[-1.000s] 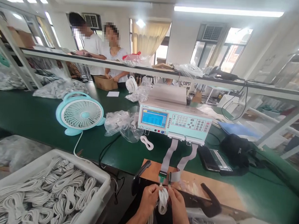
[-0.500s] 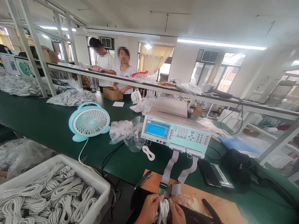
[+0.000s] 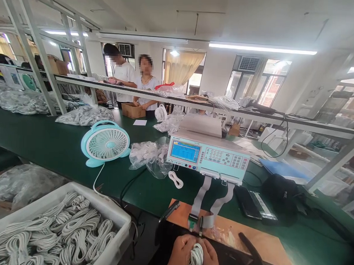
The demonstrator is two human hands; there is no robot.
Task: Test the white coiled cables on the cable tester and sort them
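Observation:
Close to the bottom edge, my left hand [image 3: 181, 253] and my right hand [image 3: 210, 258] are closed from either side around a coiled white cable [image 3: 196, 259]. Their fingertips meet above the coil, so the cable ends there are hidden. Just beyond them, a small green circuit board [image 3: 191, 223] and a dark connector [image 3: 201, 223] sit at the ends of two grey ribbon cables [image 3: 200, 198]. The ribbons run up to a cable tester [image 3: 208, 155] with a lit blue screen. A brown board [image 3: 257, 245] lies under the connectors.
A white bin [image 3: 118, 223] of coiled cables stands at my left. On the green table [image 3: 62, 143] are a light-blue fan [image 3: 107, 145], bagged cables [image 3: 143, 153], a loose white cable coil [image 3: 175, 180] and a black phone [image 3: 248, 206]. Two people stand behind the shelf [image 3: 155, 93].
Both hands have drawn back toward me with the coiled cable, away from the connectors, and have come closer together. The tester's screen shows a different display.

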